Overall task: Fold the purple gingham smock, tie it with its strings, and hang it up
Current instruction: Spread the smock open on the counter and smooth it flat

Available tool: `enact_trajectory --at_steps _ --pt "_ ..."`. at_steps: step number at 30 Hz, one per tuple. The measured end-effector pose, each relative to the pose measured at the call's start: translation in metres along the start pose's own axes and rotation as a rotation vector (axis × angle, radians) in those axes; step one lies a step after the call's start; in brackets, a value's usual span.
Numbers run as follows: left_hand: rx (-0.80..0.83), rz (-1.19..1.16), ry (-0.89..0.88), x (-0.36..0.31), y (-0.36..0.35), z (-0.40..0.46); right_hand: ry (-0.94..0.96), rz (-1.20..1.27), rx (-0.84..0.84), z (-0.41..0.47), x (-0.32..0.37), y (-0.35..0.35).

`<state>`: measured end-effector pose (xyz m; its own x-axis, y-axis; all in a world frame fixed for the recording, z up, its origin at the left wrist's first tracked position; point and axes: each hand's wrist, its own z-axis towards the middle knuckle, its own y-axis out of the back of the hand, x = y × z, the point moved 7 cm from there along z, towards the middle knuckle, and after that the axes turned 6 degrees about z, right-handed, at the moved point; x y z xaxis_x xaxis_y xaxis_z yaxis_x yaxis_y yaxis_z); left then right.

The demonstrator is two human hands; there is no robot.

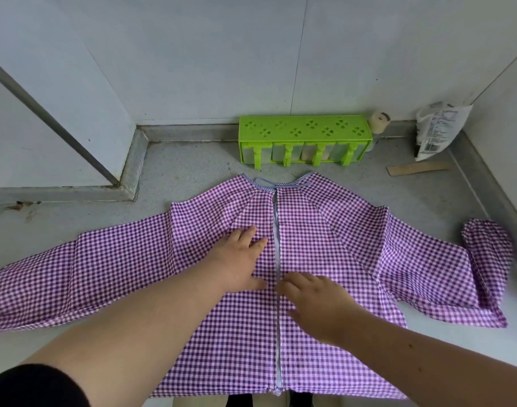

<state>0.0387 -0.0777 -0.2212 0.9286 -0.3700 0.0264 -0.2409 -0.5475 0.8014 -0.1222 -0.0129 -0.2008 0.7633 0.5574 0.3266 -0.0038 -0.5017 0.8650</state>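
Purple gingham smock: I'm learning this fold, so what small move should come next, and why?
Probably fold one sleeve inward across the body. The purple gingham smock lies spread flat on the grey counter, both sleeves still out, and the left hand and right hand rest flat beside its centre opening.

Matt cloth smock (325,245), glossy green plastic rack (304,139), dull counter (186,168).

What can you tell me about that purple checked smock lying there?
The purple gingham smock looks like thin woven cloth, spread flat and unfolded on the grey counter, sleeves out sideways, the right cuff crumpled. A pale-edged opening runs down its middle; striped strings trim the neck. The left hand and right hand press flat beside the opening.
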Motion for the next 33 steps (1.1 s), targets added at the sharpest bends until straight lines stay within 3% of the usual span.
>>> enact_trajectory --at_steps 5,8,12,15,18,23,33 --pt "-0.209 -0.182 0.125 0.054 0.025 0.006 -0.368 0.08 -0.061 0.02 -0.068 0.033" --pt "-0.24 -0.316 0.298 0.093 0.023 0.014 -0.393 0.188 -0.077 0.023 -0.087 0.039" --pt "-0.179 -0.42 0.47 0.136 0.018 0.028 -0.427 0.203 -0.183 0.037 -0.114 0.055" --pt "-0.136 -0.41 0.544 0.155 0.019 0.031 -0.625 0.208 -0.302 0.046 -0.149 0.081" --pt "-0.118 -0.336 0.561 0.163 0.026 0.034 -0.825 0.314 -0.292 0.047 -0.181 0.092" --pt "-0.027 -0.294 0.511 0.163 0.027 0.043 -0.967 0.427 -0.22 0.052 -0.202 0.095" --pt "0.011 -0.4 0.44 0.154 0.028 0.035 -0.909 0.323 -0.187 0.045 -0.18 0.104"
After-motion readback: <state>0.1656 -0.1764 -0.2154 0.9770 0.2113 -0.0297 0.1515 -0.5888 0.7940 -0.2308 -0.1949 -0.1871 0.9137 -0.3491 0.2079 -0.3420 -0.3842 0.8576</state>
